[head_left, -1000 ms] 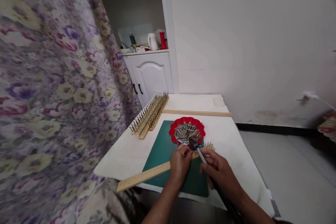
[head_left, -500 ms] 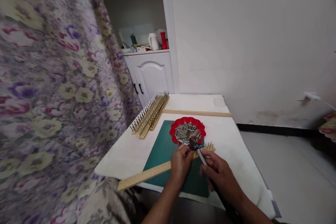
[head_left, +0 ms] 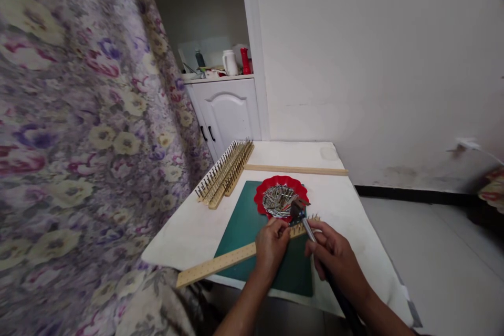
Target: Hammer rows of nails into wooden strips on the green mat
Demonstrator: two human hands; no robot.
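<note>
A wooden strip (head_left: 220,262) dotted with small holes slants across a green mat (head_left: 244,210); several upright nails (head_left: 301,227) stand in its right end. My left hand (head_left: 271,247) rests over the strip, thumb and fingertips pinched on what appears to be a nail, mostly hidden by the fingers. In my right hand (head_left: 334,254) is a hammer (head_left: 310,231), gripped by its handle. Its head hovers just right of my left fingertips, above the nailed end. Right behind the hammer head sits a red scalloped bowl (head_left: 260,189) full of loose nails (head_left: 277,200).
Several nail-studded wooden strips (head_left: 226,173) lie at the table's back left. A bare wooden strip (head_left: 295,169) crosses the back of the white-covered table (head_left: 342,273). A floral curtain (head_left: 98,142) hangs at left, and a white cabinet (head_left: 228,110) stands behind.
The hammer has moved right and slightly away from my left fingertips, with my right hand shifting the same way. My left hand and the strip stay in place.
</note>
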